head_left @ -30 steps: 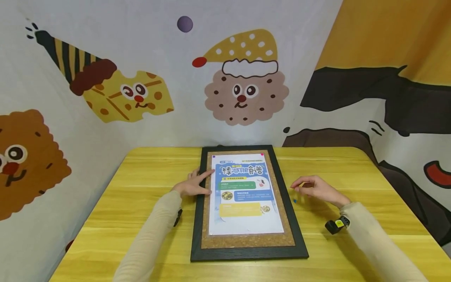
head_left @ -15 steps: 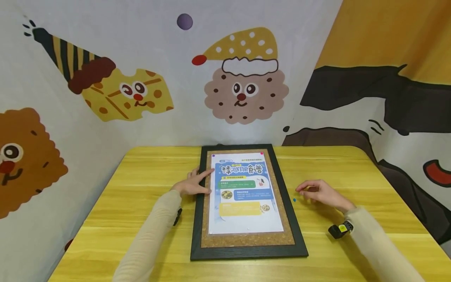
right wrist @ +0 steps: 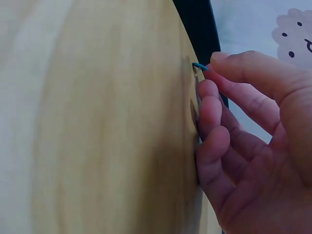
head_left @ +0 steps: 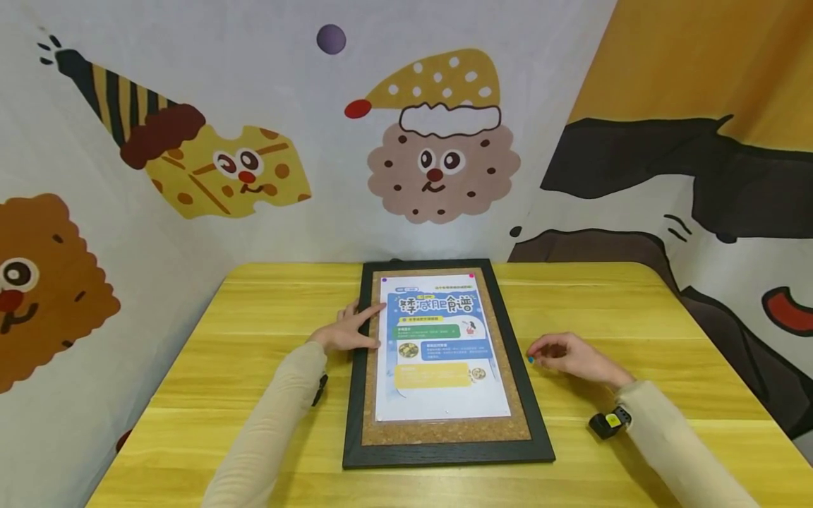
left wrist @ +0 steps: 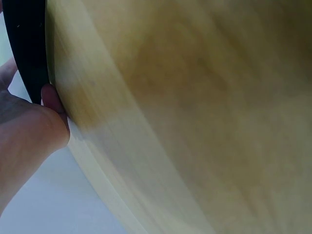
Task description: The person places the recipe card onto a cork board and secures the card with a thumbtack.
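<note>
A printed poster (head_left: 444, 402) lies on a cork board (head_left: 444, 432) with a black frame (head_left: 444, 455). A purple tack (head_left: 384, 280) and a pink tack (head_left: 471, 276) sit at its top corners. My left hand (head_left: 343, 333) rests on the frame's left side, thumb and index finger spread onto the poster's edge, the other fingers beside the frame. My right hand (head_left: 574, 354) is just right of the frame, its thumb and index fingertips at the edge of a blue thumbtack (right wrist: 199, 66) by the tabletop. The other right fingers curl loosely.
The wooden table (head_left: 254, 310) carries the board near its middle. A cartoon-printed cloth (head_left: 267, 85) hangs behind it. Each wrist wears a black camera, such as the right wrist camera (head_left: 605, 425).
My right hand first drew back a little to the right, then came down and left to the blue thumbtack, its fingertips now meeting it. The left hand and board stay in place.
</note>
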A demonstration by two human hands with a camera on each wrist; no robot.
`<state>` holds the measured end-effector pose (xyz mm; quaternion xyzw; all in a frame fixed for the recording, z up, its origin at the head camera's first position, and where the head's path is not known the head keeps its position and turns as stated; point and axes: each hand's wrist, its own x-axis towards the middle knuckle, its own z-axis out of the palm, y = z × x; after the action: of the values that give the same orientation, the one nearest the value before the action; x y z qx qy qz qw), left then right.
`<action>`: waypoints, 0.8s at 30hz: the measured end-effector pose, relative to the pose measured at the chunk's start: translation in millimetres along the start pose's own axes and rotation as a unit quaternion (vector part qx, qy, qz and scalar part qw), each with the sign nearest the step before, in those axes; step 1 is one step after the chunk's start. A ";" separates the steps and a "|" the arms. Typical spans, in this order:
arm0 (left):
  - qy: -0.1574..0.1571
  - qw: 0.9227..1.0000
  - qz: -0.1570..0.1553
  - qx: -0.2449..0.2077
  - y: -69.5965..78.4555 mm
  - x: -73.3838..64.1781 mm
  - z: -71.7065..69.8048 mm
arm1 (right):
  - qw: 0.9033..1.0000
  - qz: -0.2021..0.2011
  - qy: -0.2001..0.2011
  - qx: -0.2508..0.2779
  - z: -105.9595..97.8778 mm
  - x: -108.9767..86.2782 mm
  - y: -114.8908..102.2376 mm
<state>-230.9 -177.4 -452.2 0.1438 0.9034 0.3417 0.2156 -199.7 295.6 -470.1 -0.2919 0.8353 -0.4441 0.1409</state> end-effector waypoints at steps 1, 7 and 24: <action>-0.001 1.000 0.000 -0.001 0.1 0.1 0.1 | 1.000 -0.001 -0.001 -0.001 0.7 0.0 0.4; -0.003 1.000 0.001 0.003 0.2 0.9 -0.4 | 1.000 0.018 -0.002 -0.005 3.6 2.9 4.2; -0.003 1.000 0.000 0.006 -1.1 2.5 -0.4 | 1.000 0.009 0.023 -0.012 6.9 11.3 10.4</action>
<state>-233.4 -177.5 -453.4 0.1459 0.9045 0.3362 0.2180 -209.0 288.6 -482.4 -0.2756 0.8462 -0.4394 0.1221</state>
